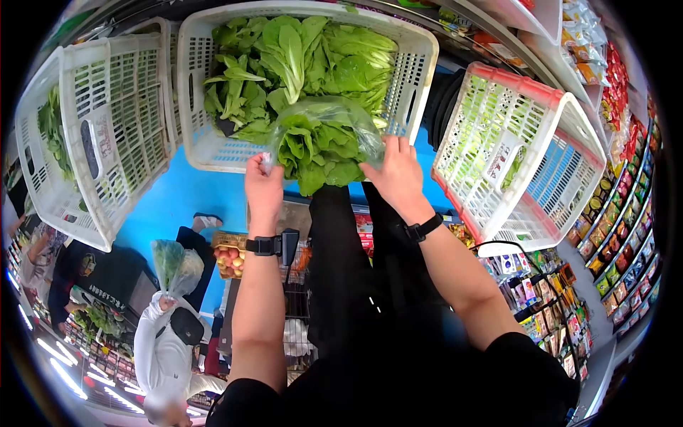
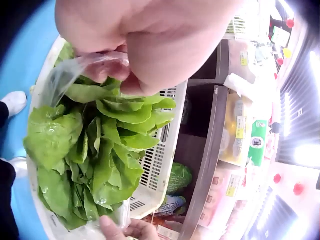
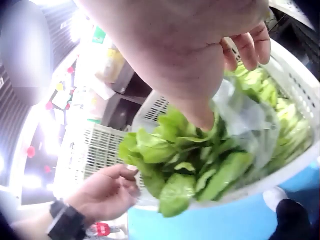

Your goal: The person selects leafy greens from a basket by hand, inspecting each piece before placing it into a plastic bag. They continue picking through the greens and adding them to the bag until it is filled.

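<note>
A clear plastic bag [image 1: 334, 110] holds leafy greens [image 1: 318, 149], whose leaves spill from its mouth toward the person. The left hand [image 1: 263, 186] pinches the bag's edge between thumb and curled fingers; in the left wrist view that hand [image 2: 145, 40] has the film [image 2: 70, 75] at its fingertips beside the leaves [image 2: 90, 155]. On the other side, the right hand [image 1: 395, 174] is at the bag, its thumb against the leaves. The right wrist view shows this hand [image 3: 185, 60] with fingers spread and thumb touching the greens [image 3: 185, 165].
A large white crate [image 1: 192, 92] of loose greens lies behind the bag. White crates stand at left [image 1: 114, 135] and right [image 1: 491, 142]. Another person [image 1: 167, 341] holds a bagged vegetable [image 1: 168, 267] at lower left. Packaged goods line the right side.
</note>
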{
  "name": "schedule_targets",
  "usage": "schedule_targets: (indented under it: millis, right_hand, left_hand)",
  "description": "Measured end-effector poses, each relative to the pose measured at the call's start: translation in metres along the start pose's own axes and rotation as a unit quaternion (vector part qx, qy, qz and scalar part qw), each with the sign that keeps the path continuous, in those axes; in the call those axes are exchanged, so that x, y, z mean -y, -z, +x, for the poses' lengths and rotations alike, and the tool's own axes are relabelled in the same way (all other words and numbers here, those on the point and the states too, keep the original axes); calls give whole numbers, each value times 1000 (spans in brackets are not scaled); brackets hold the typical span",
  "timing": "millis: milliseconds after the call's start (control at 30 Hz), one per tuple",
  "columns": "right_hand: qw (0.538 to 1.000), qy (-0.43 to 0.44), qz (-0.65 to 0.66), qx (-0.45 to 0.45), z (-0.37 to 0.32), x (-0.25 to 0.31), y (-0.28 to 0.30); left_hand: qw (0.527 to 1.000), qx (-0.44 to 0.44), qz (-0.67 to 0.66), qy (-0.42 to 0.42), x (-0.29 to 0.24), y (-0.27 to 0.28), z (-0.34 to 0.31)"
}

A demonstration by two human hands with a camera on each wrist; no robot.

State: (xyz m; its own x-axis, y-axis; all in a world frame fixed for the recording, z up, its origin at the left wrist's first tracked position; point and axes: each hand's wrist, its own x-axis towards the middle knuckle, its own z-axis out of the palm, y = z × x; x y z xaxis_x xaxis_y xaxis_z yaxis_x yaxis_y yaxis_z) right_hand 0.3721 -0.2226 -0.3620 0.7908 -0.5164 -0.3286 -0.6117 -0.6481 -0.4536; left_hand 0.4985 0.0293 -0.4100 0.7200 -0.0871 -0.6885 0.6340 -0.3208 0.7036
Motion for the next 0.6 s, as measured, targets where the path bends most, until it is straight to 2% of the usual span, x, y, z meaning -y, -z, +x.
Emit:
schedule_targets:
  millis: [33,67,100,133,200,267,300,367,400,467,500,533,567,600]
  right_hand:
    - [1000,-18,-18,10,-3,-9,-6]
    - [999,-35,-35,21,-6,-21,-11]
    - [999,-31,-34,19,-7,-25,-8]
    - [999,-32,-26,17,-12,-28,-5]
    - [999,-29,-13,18,-29,-30,4]
    - [996,-80,35,26,-46,-32,21]
    - [996,-71,37,27,-54,-37,24]
    - [985,-144,90,38,-76,-49,29]
    - [985,-139,92,38,-83,-53,37]
    - [984,-147,90,49,-88,-58,53]
    - [984,-118,134,13,-91,-56,63]
    - [984,-117,134,6,-91,-50,73]
    - [981,-119,153,-11,-91,-43,86]
    - [978,-113,172,-35,-85,-40,98]
  left_hand:
    - [988,14,156,12,-11,0,-3]
    - [951,25,308,24,-17,0,-8]
    - [904,59,421,-39,-11,5,-15]
    - [904,52,422,-40,-18,8,-26]
    - [901,206,377,-57,-35,13,-56]
    - [889,242,376,-99,-59,11,-85]
    - [903,252,324,-129,-56,13,-98]
    - [923,278,256,-73,-58,15,-118]
    - [930,286,226,-46,-56,15,-126]
    - [943,274,188,-37,-50,16,-139]
    - [976,214,33,-1,-40,16,-141]
    - [980,152,-124,37,-38,14,-142]
    - [975,129,-175,48,-39,13,-140]
    - [980,91,-154,83,-49,7,-136]
